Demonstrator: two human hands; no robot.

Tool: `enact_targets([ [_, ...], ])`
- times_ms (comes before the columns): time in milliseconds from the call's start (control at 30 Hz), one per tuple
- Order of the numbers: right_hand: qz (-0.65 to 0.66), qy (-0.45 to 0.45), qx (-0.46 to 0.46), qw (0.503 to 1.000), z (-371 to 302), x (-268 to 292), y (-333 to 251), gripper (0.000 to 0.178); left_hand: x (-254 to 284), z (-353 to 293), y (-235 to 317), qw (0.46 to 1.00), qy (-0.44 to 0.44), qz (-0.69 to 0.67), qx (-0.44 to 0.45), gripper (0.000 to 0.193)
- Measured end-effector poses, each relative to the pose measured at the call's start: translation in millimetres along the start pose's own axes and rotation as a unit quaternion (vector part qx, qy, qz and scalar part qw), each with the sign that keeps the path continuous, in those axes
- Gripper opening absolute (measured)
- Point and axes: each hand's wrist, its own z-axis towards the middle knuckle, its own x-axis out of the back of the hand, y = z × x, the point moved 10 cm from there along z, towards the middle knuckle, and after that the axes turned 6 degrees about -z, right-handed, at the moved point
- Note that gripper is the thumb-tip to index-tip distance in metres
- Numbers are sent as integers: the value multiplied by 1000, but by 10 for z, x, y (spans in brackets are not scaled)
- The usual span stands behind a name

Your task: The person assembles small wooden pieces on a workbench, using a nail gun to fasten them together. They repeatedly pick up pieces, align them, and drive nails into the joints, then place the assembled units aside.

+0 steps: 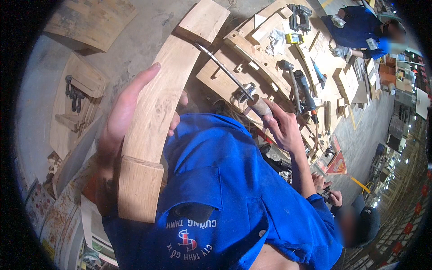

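In front | left hand (pixel 125 108) clasps curved wood (pixel 155 103) | right hand (pixel 284 128) grips thin-shafted tool (pixel 258 105)

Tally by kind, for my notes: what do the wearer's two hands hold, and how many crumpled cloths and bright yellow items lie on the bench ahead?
Curved wooden workpiece, in the left hand: 1
Long-shafted tool with a wooden handle, in the right hand: 1
Crumpled white cloth: 1
Small yellow item: 1
Total: 4
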Motion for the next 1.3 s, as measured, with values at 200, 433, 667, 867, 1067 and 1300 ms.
enact_targets([
  [200, -82, 40, 25, 996, 21, 111, -169, 51, 59, -72, 19, 997, 67, 38, -30, 53],
  [433, -123, 69, 0, 990, 62, 154, -348, 46, 124, -77, 105, 990, 95, 94, -37, 46],
  [667, 55, -34, 3, 998, 339, -70, -134, 44, 212, -70, 109, 989, 109, 89, -42, 48],
  [867, 264, -208, -6, 942, 331, -413, 358, 51, 235, 108, -209, 999, 2, 1, 48, 53],
  [1067, 674, -431, -115, 588, -17, -1126, 96, 71, 237, 251, -386, 991, -55, -96, 80, 55],
  [1300, -64, -12, -18, 998, 265, -179, 116, 42, 421, 319, -376, 994, -18, -91, 66, 54],
])
